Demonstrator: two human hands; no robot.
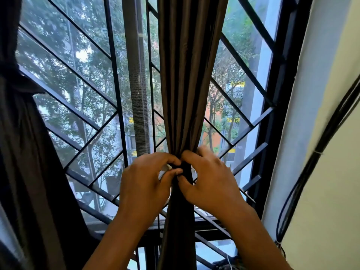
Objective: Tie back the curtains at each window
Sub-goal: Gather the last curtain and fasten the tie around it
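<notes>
A dark brown curtain hangs gathered into a narrow bundle in front of the window. At its waist sits a dark tie-back band. My left hand pinches the band from the left with thumb and fingers, and a bit of white shows under its fingers. From the right, my right hand holds the same band, its fingers curled around the gathered fabric. A second dark curtain at the left edge is cinched by a tie high up.
Behind the curtains stands a window with a black diagonal metal grille and a mesh-covered post. A cream wall on the right carries black cables. Trees and buildings lie outside.
</notes>
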